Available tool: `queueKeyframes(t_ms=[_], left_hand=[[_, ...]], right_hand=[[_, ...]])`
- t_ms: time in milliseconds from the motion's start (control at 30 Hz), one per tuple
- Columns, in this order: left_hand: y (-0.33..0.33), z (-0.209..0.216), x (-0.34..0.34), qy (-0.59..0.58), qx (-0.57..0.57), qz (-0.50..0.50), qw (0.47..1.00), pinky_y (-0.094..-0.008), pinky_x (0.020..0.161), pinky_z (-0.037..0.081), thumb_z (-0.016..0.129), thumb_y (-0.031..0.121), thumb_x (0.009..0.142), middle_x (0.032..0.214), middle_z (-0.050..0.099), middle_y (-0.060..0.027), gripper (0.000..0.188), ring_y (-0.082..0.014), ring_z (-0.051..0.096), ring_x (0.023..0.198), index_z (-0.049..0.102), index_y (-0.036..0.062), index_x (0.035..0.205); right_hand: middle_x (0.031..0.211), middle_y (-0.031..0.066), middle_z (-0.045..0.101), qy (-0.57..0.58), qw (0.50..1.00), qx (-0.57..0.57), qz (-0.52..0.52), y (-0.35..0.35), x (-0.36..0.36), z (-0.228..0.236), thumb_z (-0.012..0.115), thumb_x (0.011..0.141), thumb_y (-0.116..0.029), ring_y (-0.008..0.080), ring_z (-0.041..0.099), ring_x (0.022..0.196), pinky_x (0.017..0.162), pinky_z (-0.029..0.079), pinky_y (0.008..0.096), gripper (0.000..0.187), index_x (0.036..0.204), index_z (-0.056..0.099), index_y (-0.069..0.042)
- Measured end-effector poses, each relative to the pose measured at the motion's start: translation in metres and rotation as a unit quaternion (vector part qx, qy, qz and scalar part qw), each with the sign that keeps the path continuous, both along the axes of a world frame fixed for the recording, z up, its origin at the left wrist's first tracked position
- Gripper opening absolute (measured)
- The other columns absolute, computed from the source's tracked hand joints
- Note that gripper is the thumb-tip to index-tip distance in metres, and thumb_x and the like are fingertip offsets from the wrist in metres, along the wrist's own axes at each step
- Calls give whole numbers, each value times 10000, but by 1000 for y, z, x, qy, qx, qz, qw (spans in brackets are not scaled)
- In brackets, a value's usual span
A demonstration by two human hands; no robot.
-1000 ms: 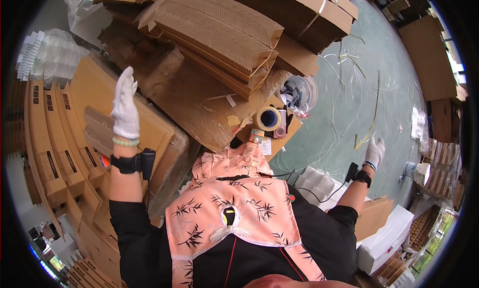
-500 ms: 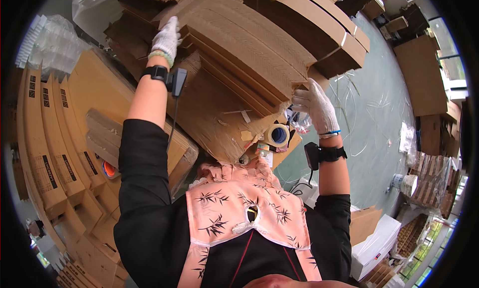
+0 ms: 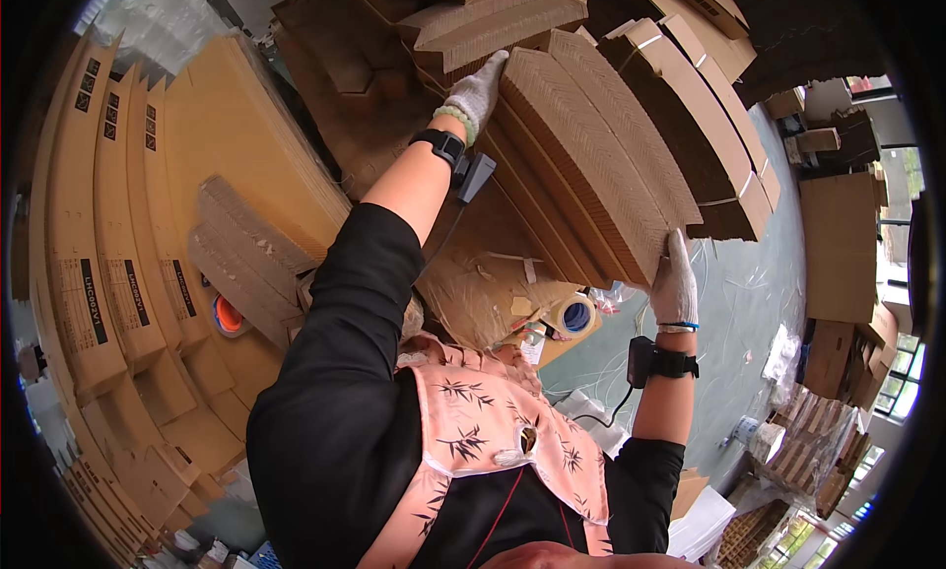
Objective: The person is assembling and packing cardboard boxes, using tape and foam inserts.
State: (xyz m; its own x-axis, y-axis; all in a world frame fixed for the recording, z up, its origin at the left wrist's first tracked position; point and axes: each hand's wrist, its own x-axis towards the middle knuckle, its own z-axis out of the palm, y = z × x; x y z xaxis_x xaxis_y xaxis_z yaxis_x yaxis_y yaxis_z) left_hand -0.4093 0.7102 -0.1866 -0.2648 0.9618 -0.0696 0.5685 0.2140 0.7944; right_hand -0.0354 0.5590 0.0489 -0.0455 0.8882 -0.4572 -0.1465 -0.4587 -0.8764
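Observation:
A thick stack of corrugated cardboard pieces [image 3: 601, 140] lies at a slant in front of me, its ribbed edges facing up. At its far left end, my left hand [image 3: 475, 91] in a white knit glove is closed against the corner, fingers together. My right hand [image 3: 675, 288], gloved the same way, presses on the near right end with its fingers close together; the thumb is hidden. The stack is held between both hands. Just beyond my left hand sits another bundle of corrugated pieces [image 3: 498, 22].
Strapped cardboard bundles [image 3: 690, 106] stand beyond the stack. Tape rolls [image 3: 574, 316] lie near my apron. Large cartons [image 3: 108, 264] line the left, with an orange tape roll [image 3: 228, 314] among them. Loose strapping strips [image 3: 739, 234] litter the green floor; a wooden pallet [image 3: 818, 441] stands right.
My left hand has moved right and inward along the cardboard. The stack between my hands now sits further right, apart from the bundle behind it. The whole view has also shifted.

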Motion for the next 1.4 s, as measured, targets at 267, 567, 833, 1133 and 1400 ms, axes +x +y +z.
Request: queueKeyframes(t_ms=[267, 567, 833, 1133, 1400], left_hand=[[-100, 168, -14, -89, 116, 67, 987, -329, 931, 420, 373, 401, 971, 1186, 605, -143, 468, -232, 555, 1068, 543, 44, 1220], [-269, 161, -20, 36, 255, -80, 963, -285, 725, 515, 412, 251, 990, 1007, 657, -105, 291, -194, 631, 834, 591, 33, 1063], [-421, 199, -32, -108, -75, -58, 990, -277, 753, 487, 457, 318, 959, 898, 615, -86, 339, -199, 630, 866, 572, -1, 977], [-523, 163, 30, -521, 13, 116, 846, -366, 1040, 389, 497, 515, 915, 1383, 442, -140, 717, -246, 440, 1275, 364, -1, 1394], [-505, 113, 85, -232, 9, -38, 972, -394, 959, 459, 514, 353, 959, 1275, 563, -133, 451, -295, 564, 1132, 530, 53, 1295]], right_hand=[[1312, 107, 508, -64, 990, 95, 79, 14, 21, -22, 497, 973, -324, 208, 523, 1181, 949, 462, 328, 518, 1388, 376, -38], [1264, 113, 553, -79, 968, 172, 166, 27, 6, 70, 554, 858, -209, 219, 515, 1174, 1024, 363, 332, 552, 1331, 449, 55], [1108, 58, 629, -134, 915, 136, 356, 58, -97, 94, 607, 885, -231, 125, 587, 987, 892, 442, 256, 440, 1233, 559, 33], [1040, 74, 650, -284, 720, 192, 603, 46, -203, 36, 591, 870, -360, 143, 576, 970, 837, 437, 261, 453, 1174, 613, -25], [1151, 179, 635, -371, 646, 290, 600, 72, -252, -30, 570, 816, -551, 329, 576, 1098, 937, 432, 364, 614, 1142, 640, -36]])
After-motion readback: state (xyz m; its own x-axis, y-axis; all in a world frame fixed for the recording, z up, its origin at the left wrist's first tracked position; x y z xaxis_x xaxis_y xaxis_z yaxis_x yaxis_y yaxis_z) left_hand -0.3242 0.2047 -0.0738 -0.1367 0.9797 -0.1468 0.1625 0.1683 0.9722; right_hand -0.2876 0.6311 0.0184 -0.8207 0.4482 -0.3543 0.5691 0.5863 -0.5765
